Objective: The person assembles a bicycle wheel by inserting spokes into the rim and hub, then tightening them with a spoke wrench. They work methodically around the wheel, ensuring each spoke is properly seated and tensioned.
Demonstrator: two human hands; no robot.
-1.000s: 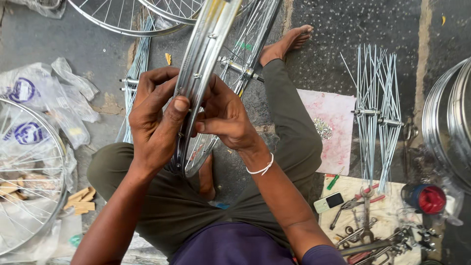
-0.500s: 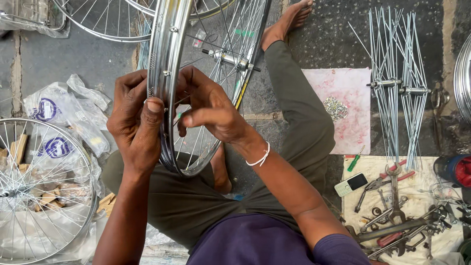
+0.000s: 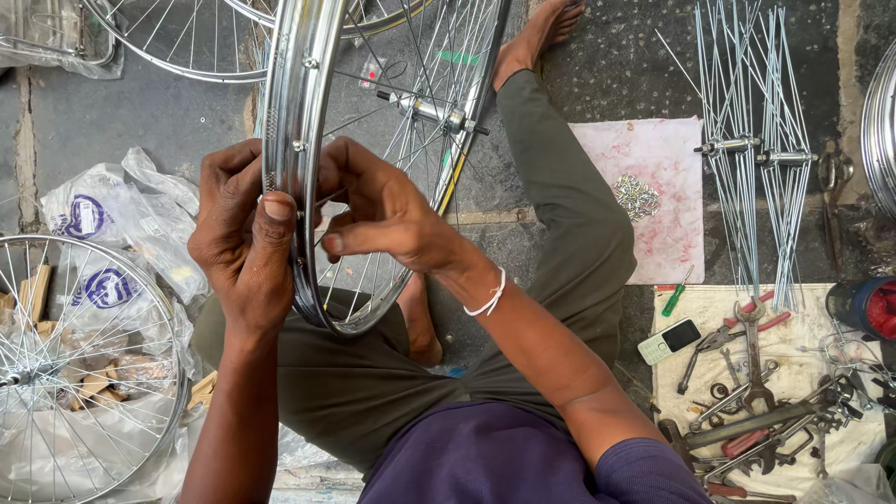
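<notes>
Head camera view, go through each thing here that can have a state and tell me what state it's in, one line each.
wheel rim: upright on edge, spoked to its hub, gripped by both hands
left hand: closed on the rim, thumb over its outer face
right hand: fingers pinched at the rim's inner side
finished wheel: lying flat
loose spokes: bundled, lying on the ground
phone: face up, screen dark

Packaging-wise it's just crumpled clear plastic bags (image 3: 140, 224) with blue round logos, lying on the floor at the left. There's also a small white phone (image 3: 669, 341) with a dark screen at the tool cloth's (image 3: 709, 303) upper left corner.
</notes>
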